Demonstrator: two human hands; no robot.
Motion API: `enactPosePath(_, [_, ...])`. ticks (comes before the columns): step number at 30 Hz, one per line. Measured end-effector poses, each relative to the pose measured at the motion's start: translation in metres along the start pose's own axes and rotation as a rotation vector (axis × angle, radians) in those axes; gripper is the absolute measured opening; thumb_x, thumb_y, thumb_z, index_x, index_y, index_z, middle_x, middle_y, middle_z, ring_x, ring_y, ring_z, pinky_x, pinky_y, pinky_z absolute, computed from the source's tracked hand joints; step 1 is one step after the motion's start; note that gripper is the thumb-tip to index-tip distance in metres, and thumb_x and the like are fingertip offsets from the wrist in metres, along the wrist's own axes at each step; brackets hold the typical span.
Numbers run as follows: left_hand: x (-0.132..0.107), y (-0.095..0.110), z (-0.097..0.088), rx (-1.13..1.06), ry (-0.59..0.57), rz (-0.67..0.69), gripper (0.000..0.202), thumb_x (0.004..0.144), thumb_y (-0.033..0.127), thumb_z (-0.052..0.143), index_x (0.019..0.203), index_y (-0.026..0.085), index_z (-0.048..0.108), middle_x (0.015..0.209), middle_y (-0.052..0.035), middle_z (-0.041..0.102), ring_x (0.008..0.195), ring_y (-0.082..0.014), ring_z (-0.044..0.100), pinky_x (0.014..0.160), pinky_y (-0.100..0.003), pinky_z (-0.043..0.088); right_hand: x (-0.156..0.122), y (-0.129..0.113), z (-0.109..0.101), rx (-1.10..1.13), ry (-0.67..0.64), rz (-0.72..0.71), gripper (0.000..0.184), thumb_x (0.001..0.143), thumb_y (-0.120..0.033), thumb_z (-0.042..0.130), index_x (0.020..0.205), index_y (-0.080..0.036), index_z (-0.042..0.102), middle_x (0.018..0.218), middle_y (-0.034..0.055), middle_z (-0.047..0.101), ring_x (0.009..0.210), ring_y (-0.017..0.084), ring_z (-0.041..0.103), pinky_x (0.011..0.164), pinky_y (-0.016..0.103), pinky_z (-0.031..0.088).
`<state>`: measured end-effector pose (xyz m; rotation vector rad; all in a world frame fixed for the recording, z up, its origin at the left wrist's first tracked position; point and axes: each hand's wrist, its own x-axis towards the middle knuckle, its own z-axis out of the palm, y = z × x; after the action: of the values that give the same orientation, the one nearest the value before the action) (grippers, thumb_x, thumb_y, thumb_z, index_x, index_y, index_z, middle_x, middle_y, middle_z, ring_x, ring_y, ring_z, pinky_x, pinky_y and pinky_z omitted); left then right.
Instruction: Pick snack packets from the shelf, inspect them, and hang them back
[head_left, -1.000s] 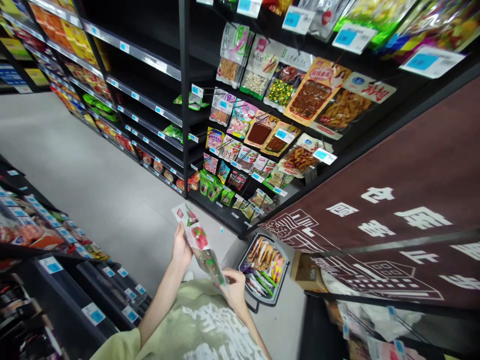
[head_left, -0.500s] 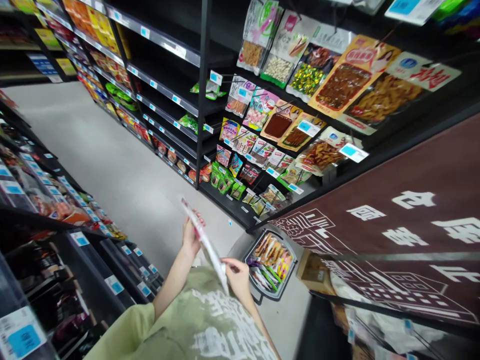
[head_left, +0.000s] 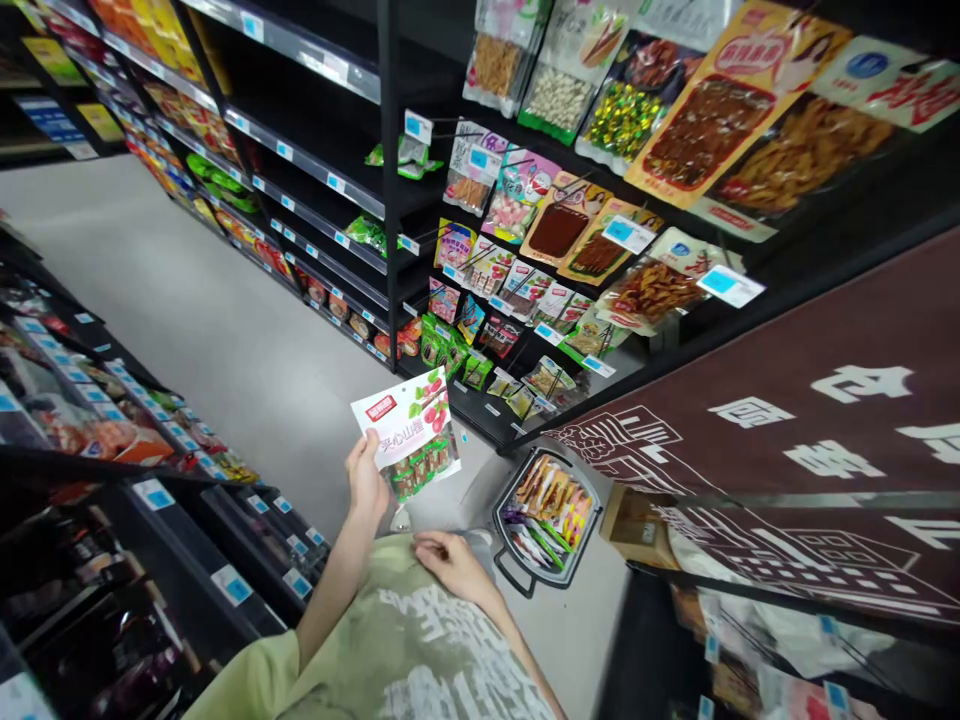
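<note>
My left hand [head_left: 366,478] grips the left edge of a white snack bag [head_left: 409,430], thumb on its front. Red berries and green leaves are printed on the bag, and small green-wrapped pieces show through its clear lower part. The bag is tilted, its front turned toward me. Below and to the right of it, my right hand [head_left: 454,565] rests near the front of my green shirt [head_left: 397,600], with loosely bent fingers and nothing seen in them. On the floor to the right stands a grey basket [head_left: 504,520] with several packaged snacks in it.
A peg display of hanging snack bags [head_left: 562,225] rises ahead, beside dark shelves [head_left: 315,150]. At the left runs another row of shelves [head_left: 191,545]. A brown sign panel [head_left: 810,400] stands at the right, with a cardboard box [head_left: 637,525] near it.
The snack bag has swung from edge-on to facing me, held in my left hand. My right hand has let go of it and moved slightly left, to my shirt.
</note>
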<state>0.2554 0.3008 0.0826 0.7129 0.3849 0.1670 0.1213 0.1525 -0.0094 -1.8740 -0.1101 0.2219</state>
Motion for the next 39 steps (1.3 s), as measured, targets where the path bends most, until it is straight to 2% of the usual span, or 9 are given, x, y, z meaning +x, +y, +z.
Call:
enactPosePath(7, [0.01,-0.001,-0.009,0.151,-0.094,-0.037,0.019,0.086,0.027,0.072,0.097,0.012,0.073,0.095,-0.0086,0.077,0.081,-0.0181,0.073,0.087,-0.032,0.058,0.019,-0.007,-0.009,0.025,0.138,0.005,0.041,0.09,-0.05,0.058,0.11,-0.017,0.074,0.089,0.0066,0.076,0.079,0.02,0.071,0.074,0.028,0.054])
enactPosePath(12, [0.02,-0.019,-0.018,0.32,-0.098,-0.111,0.03,0.075,0.035,0.081,0.096,0.014,0.074,0.091,-0.0056,0.077,0.077,-0.0194,0.072,0.077,-0.029,0.059,0.03,-0.015,-0.018,-0.005,0.171,0.035,0.032,0.087,-0.042,0.061,0.104,-0.021,0.077,0.087,0.0059,0.077,0.08,0.022,0.071,0.073,0.028,0.053])
enactPosePath(17, [0.031,-0.039,-0.024,0.46,-0.096,-0.194,0.042,0.067,0.041,0.085,0.098,0.015,0.073,0.092,-0.0074,0.077,0.082,-0.026,0.074,0.077,-0.036,0.06,0.038,-0.015,-0.025,0.04,0.141,0.076,0.031,0.086,-0.04,0.059,0.106,-0.022,0.076,0.083,0.0056,0.077,0.073,0.02,0.071,0.069,0.027,0.052])
enactPosePath(20, [0.039,-0.051,-0.02,0.5,-0.102,-0.241,0.045,0.062,0.043,0.087,0.096,0.018,0.073,0.089,-0.0064,0.078,0.084,-0.029,0.074,0.077,-0.039,0.062,0.04,-0.013,-0.034,0.099,0.146,0.081,0.032,0.086,-0.039,0.059,0.106,-0.021,0.075,0.084,0.0064,0.077,0.071,0.019,0.07,0.067,0.026,0.052])
enactPosePath(26, [0.039,-0.074,0.021,0.544,-0.216,-0.29,0.046,0.054,0.047,0.091,0.089,0.021,0.076,0.086,-0.0042,0.078,0.093,-0.0339,0.073,0.08,-0.042,0.062,0.036,-0.006,-0.075,0.189,0.237,0.101,0.036,0.087,-0.046,0.059,0.105,-0.018,0.073,0.085,0.0087,0.076,0.073,0.021,0.072,0.068,0.028,0.052])
enactPosePath(30, [0.027,-0.083,0.058,0.548,-0.304,-0.291,0.048,0.052,0.048,0.092,0.087,0.019,0.076,0.089,-0.0063,0.078,0.098,-0.0349,0.072,0.081,-0.041,0.061,0.036,0.003,-0.116,0.375,0.395,0.083,0.047,0.085,-0.053,0.062,0.113,-0.015,0.065,0.09,0.0099,0.074,0.074,0.021,0.07,0.073,0.032,0.053])
enactPosePath(33, [0.019,-0.09,0.082,0.545,-0.344,-0.287,0.05,0.048,0.048,0.093,0.084,0.017,0.077,0.091,-0.0096,0.077,0.097,-0.0357,0.072,0.08,-0.041,0.061,0.037,0.005,-0.156,0.426,0.621,0.03,0.056,0.083,-0.056,0.064,0.121,-0.016,0.057,0.093,0.0095,0.072,0.076,0.021,0.068,0.075,0.034,0.053])
enactPosePath(36, [0.008,-0.102,0.106,0.562,-0.359,-0.269,0.055,0.045,0.051,0.093,0.084,0.015,0.078,0.087,-0.0113,0.077,0.09,-0.0333,0.073,0.076,-0.037,0.06,0.03,-0.002,-0.204,0.339,0.873,-0.031,0.059,0.078,-0.053,0.071,0.124,-0.018,0.059,0.107,0.0117,0.07,0.093,0.024,0.067,0.08,0.034,0.054])
enactPosePath(39, [-0.01,-0.12,0.135,0.611,-0.472,-0.281,0.055,0.048,0.053,0.092,0.084,0.013,0.078,0.086,-0.0112,0.077,0.082,-0.0285,0.073,0.071,-0.032,0.057,0.014,-0.015,-0.248,0.253,0.894,-0.144,0.049,0.08,-0.049,0.072,0.119,-0.02,0.066,0.123,0.0125,0.066,0.112,0.026,0.063,0.092,0.034,0.052])
